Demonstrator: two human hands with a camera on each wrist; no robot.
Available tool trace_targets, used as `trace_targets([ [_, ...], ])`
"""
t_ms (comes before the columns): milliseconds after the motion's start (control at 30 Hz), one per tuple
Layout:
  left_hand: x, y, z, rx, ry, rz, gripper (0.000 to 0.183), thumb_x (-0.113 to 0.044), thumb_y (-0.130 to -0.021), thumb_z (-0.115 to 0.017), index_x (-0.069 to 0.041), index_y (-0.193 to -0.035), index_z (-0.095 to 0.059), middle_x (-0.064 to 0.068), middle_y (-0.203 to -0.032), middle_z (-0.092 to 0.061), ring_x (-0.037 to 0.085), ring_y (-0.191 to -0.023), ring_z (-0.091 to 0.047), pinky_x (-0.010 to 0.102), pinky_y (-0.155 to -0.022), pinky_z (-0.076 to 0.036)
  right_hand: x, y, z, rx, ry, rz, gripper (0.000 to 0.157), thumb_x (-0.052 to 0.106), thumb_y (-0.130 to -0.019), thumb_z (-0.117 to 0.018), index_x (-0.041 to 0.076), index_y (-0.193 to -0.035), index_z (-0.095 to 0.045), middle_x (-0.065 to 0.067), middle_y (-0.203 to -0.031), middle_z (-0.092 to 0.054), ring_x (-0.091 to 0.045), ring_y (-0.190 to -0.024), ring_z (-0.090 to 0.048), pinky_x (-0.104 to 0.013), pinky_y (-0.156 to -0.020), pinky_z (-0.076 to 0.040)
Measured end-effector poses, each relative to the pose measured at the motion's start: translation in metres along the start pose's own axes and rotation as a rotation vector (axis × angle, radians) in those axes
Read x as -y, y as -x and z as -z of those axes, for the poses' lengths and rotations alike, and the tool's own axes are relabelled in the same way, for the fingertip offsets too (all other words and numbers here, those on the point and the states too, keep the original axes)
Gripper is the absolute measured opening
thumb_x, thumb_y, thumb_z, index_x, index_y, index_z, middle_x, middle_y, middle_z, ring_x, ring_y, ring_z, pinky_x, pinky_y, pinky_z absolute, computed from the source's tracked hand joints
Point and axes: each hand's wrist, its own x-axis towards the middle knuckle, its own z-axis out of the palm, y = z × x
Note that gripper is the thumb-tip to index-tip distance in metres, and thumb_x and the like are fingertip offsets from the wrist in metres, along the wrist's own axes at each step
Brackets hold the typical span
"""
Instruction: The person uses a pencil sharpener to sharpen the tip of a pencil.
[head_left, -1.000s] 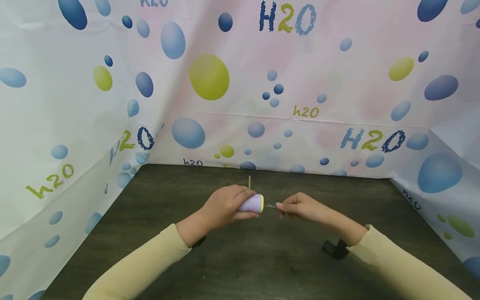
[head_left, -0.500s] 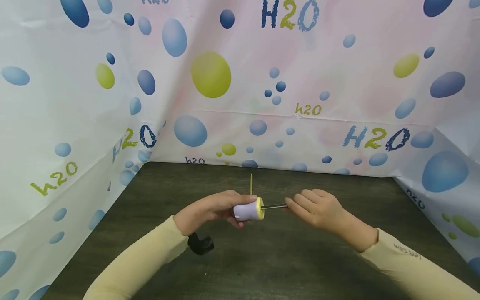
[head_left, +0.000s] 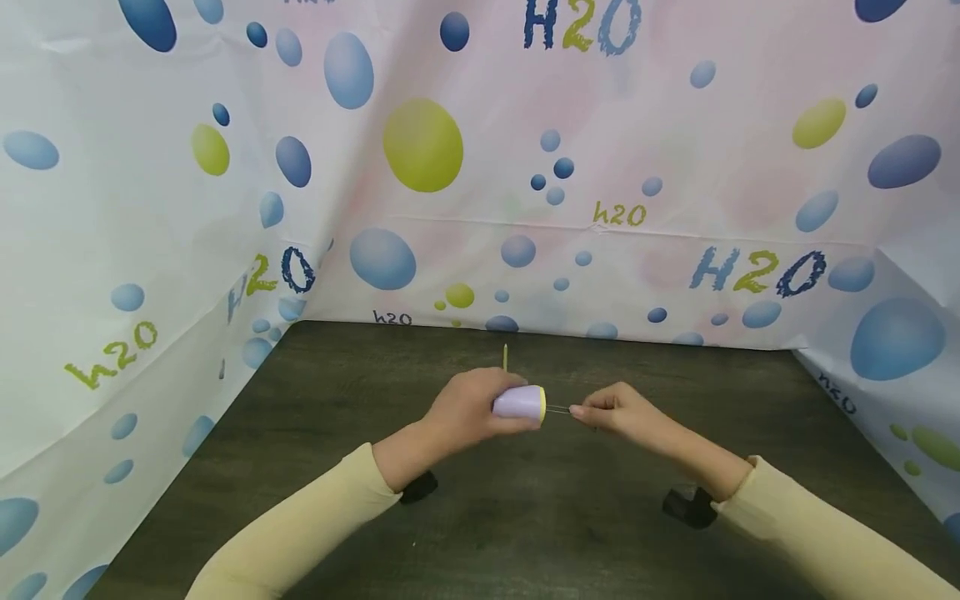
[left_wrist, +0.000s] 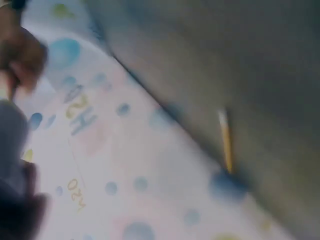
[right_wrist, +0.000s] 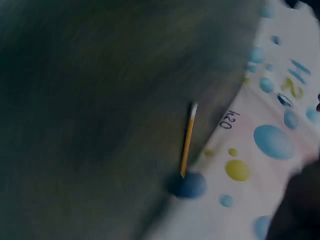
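Observation:
My left hand point(head_left: 472, 408) wraps round a lavender cylinder point(head_left: 519, 402) with a yellow end that faces right. From that end a thin, shiny, pencil-like rod point(head_left: 557, 409) sticks out; its inner part is hidden. My right hand point(head_left: 618, 412) pinches the rod's outer end between thumb and fingers. The cylinder point(left_wrist: 11, 142) shows blurred at the left edge of the left wrist view, with the right hand point(left_wrist: 25, 55) above it. Beyond the left hand a yellow pencil point(head_left: 506, 358) lies on the table, its near part hidden in the head view.
The dark wooden table point(head_left: 525, 517) is bounded by a white backdrop point(head_left: 645, 267) with bubbles and H2O lettering. A black device sits under each wrist, one at the left point(head_left: 418, 488) and one at the right point(head_left: 688, 507).
The right hand turned over, knuckles up half a second ago, and is now back in its earlier pinch on the rod. The left hand and cylinder also rolled and returned, slightly further right.

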Motion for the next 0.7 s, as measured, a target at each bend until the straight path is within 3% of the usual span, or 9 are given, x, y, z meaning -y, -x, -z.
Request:
trace_targets([
  [67, 0.002, -0.001, 0.000, -0.143, -0.238, -0.291, 0.052, -0.041, -0.076, -0.091, -0.006, -0.109, -0.072, 0.004, -0.098, -0.075, 0.015, -0.085, -0.071, 0.024, -0.076, -0.058, -0.002, -0.002, 0.009, 0.204, -0.337, -0.279, 0.042, 0.028, -0.108, -0.049, 0.013, -0.069, -0.055, 0.012, -0.054, -0.031, -0.001, -0.045, -0.019, -0.022, -0.046, -0.018],
  [133, 0.005, -0.002, 0.000, -0.241, -0.364, -0.479, 0.056, -0.044, -0.073, -0.092, -0.005, -0.108, -0.071, 0.003, -0.098, -0.074, 0.014, -0.087, -0.071, 0.026, -0.080, -0.060, -0.007, -0.004, 0.015, 0.342, -0.497, -0.433, 0.040, 0.028, -0.109, -0.044, 0.018, -0.071, -0.053, 0.014, -0.054, -0.030, -0.002, -0.044, -0.018, -0.022, -0.045, -0.016],
  [233, 0.009, -0.001, -0.001, -0.269, -0.397, -0.506, 0.057, -0.044, -0.072, -0.092, -0.005, -0.109, -0.071, 0.002, -0.098, -0.074, 0.014, -0.087, -0.071, 0.026, -0.079, -0.060, -0.011, -0.007, 0.015, 0.342, -0.476, -0.410, 0.041, 0.029, -0.110, -0.044, 0.012, -0.077, -0.061, 0.013, -0.054, -0.033, -0.002, -0.044, -0.020, -0.022, -0.046, -0.018],
  [300, 0.010, 0.002, -0.002, -0.215, -0.354, -0.374, 0.055, -0.043, -0.074, -0.091, -0.007, -0.110, -0.072, 0.002, -0.099, -0.076, 0.014, -0.086, -0.072, 0.027, -0.076, -0.060, -0.009, -0.008, 0.009, 0.198, -0.276, -0.283, 0.040, 0.031, -0.109, -0.049, 0.005, -0.085, -0.068, 0.011, -0.057, -0.041, -0.002, -0.047, -0.027, -0.022, -0.047, -0.026],
  [367, 0.010, 0.003, -0.002, -0.125, -0.232, -0.156, 0.051, -0.041, -0.077, -0.089, -0.007, -0.112, -0.073, 0.003, -0.100, -0.077, 0.014, -0.084, -0.072, 0.025, -0.071, -0.058, -0.006, -0.008, 0.003, 0.002, 0.025, -0.118, 0.046, 0.040, -0.108, -0.050, 0.002, -0.095, -0.072, 0.008, -0.062, -0.052, -0.001, -0.052, -0.034, -0.023, -0.050, -0.032],
  [467, 0.011, 0.001, 0.000, 0.031, 0.081, 0.224, 0.044, -0.040, -0.087, -0.081, -0.007, -0.115, -0.074, 0.007, -0.100, -0.077, 0.013, -0.077, -0.067, 0.025, -0.065, -0.053, -0.003, -0.009, -0.003, -0.314, 0.549, 0.213, 0.056, 0.054, -0.105, -0.045, 0.007, -0.101, -0.074, 0.003, -0.077, -0.065, -0.003, -0.060, -0.050, -0.023, -0.054, -0.042],
  [533, 0.012, -0.003, 0.003, 0.127, 0.354, 0.447, 0.043, -0.039, -0.093, -0.074, -0.004, -0.117, -0.074, 0.010, -0.098, -0.076, 0.011, -0.073, -0.065, 0.027, -0.066, -0.055, -0.003, -0.010, -0.004, -0.500, 0.802, 0.440, 0.058, 0.058, -0.104, -0.041, 0.009, -0.097, -0.073, 0.002, -0.078, -0.066, -0.006, -0.061, -0.053, -0.023, -0.051, -0.043],
  [600, 0.014, -0.006, 0.006, 0.239, 0.609, 0.608, 0.046, -0.040, -0.098, -0.066, 0.001, -0.117, -0.073, 0.012, -0.094, -0.073, 0.009, -0.069, -0.065, 0.031, -0.069, -0.059, -0.004, -0.012, -0.001, -0.628, 0.968, 0.657, 0.053, 0.051, -0.106, -0.042, 0.009, -0.094, -0.071, 0.001, -0.076, -0.064, -0.010, -0.059, -0.054, -0.023, -0.048, -0.042],
  [700, 0.017, -0.009, 0.012, 0.421, 0.885, 0.774, 0.050, -0.041, -0.104, -0.055, 0.005, -0.117, -0.069, 0.010, -0.087, -0.069, 0.010, -0.064, -0.066, 0.031, -0.070, -0.062, -0.003, -0.014, 0.003, -0.718, 1.090, 0.905, 0.040, 0.035, -0.109, -0.049, 0.007, -0.089, -0.070, 0.000, -0.070, -0.059, -0.012, -0.054, -0.048, -0.024, -0.045, -0.039],
])
